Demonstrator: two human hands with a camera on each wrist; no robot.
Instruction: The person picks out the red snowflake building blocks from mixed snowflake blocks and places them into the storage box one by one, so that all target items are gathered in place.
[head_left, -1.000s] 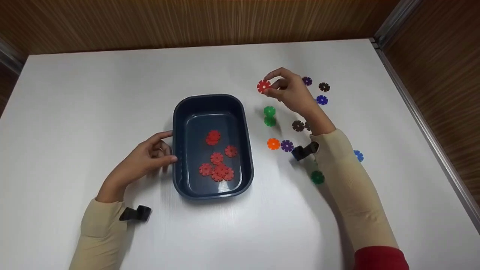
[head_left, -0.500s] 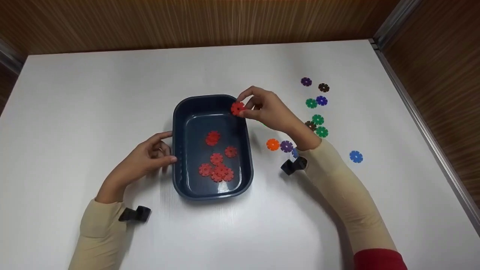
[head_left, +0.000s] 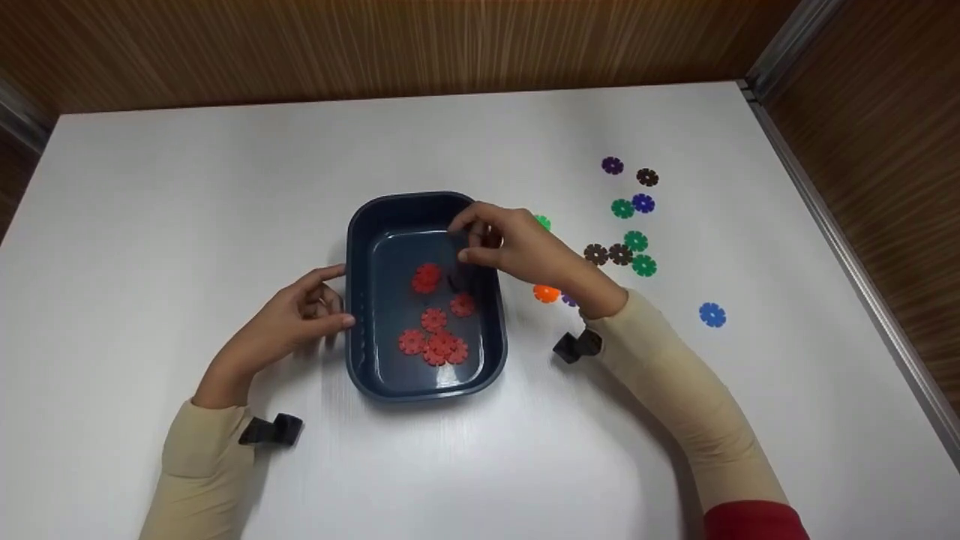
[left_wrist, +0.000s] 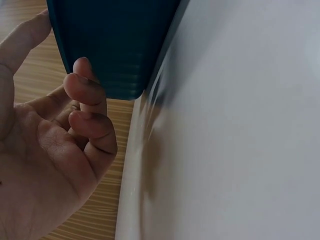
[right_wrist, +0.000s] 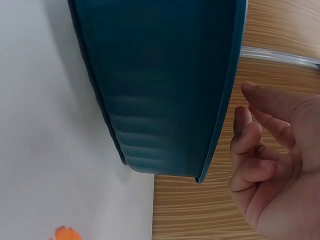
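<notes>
Left grip (head_left: 289, 322) rests on the white counter (head_left: 187, 187), fingers loosely curled around nothing, its fingertips touching the left wall of the blue tray (head_left: 358, 300). Red discs (head_left: 435, 334) lie flat on the tray floor, most clustered toward its near end. Right grip (head_left: 517, 247) hovers over the tray's far right rim, fingers bent and relaxed, empty as far as the views show. Beyond it, an orange disc (head_left: 545, 293) lies just right of the tray, with green, brown, purple and blue discs (head_left: 634, 241) scattered farther right on the counter.
</notes>
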